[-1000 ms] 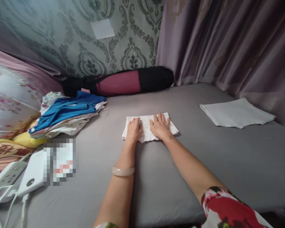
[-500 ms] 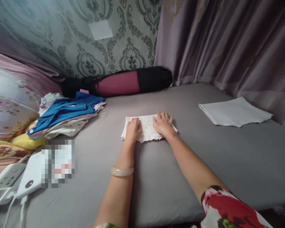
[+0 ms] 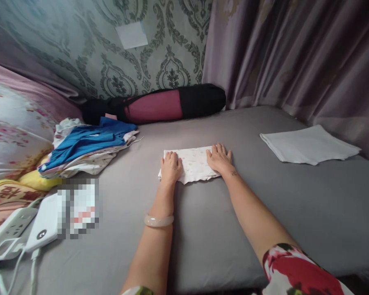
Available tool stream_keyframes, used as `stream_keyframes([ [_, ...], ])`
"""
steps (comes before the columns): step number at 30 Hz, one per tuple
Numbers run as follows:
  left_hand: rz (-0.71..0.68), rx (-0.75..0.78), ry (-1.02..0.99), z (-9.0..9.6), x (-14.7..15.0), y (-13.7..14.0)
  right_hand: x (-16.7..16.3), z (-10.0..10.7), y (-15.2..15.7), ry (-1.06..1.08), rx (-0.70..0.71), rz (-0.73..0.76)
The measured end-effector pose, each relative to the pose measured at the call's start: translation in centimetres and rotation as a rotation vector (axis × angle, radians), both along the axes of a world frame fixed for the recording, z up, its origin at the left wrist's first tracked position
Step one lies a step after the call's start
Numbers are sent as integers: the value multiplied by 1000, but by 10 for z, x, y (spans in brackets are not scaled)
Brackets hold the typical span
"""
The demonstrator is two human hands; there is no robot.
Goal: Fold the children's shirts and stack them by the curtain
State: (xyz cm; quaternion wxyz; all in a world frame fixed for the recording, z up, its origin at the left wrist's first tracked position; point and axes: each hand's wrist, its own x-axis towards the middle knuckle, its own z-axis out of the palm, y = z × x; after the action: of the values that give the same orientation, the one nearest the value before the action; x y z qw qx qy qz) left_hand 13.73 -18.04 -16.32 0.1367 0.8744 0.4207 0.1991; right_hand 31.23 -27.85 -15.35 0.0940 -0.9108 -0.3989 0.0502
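Note:
A white folded garment with a small faint print lies flat on the grey bed sheet, in front of me. On its left end rests my left hand, palm down with the fingers stretched out. My right hand lies flat over the right end, fingers a little spread. Both hands press on the cloth and neither grips it. The garment's lower edge looks wavy. What kind of garment it is cannot be made out.
To the right lies a folded white cloth. A pile of clothes with a blue shirt on top is at the left. Nearer me are a power strip and a white power bank with cables. A black and maroon bag lies along the wall.
My right hand has slid to the right across the garment, toward its right end. My left hand stays at the left end. The view has shifted slightly.

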Motion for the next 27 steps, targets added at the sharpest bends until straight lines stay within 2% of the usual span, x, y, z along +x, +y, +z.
stream_keyframes([
  [9, 5, 12, -11, 2, 0, -1, -1, 4, 2, 2, -6, -7],
  [14, -31, 43, -22, -1, 4, -2, -13, 6, 6, -23, 18, 60],
  [20, -97, 29, 64, -1, 8, -9, -21, 0, 7, -35, 12, 52],
  [27, -102, 38, 93, 1, 8, -10, -21, 1, 7, -37, 25, 53],
])
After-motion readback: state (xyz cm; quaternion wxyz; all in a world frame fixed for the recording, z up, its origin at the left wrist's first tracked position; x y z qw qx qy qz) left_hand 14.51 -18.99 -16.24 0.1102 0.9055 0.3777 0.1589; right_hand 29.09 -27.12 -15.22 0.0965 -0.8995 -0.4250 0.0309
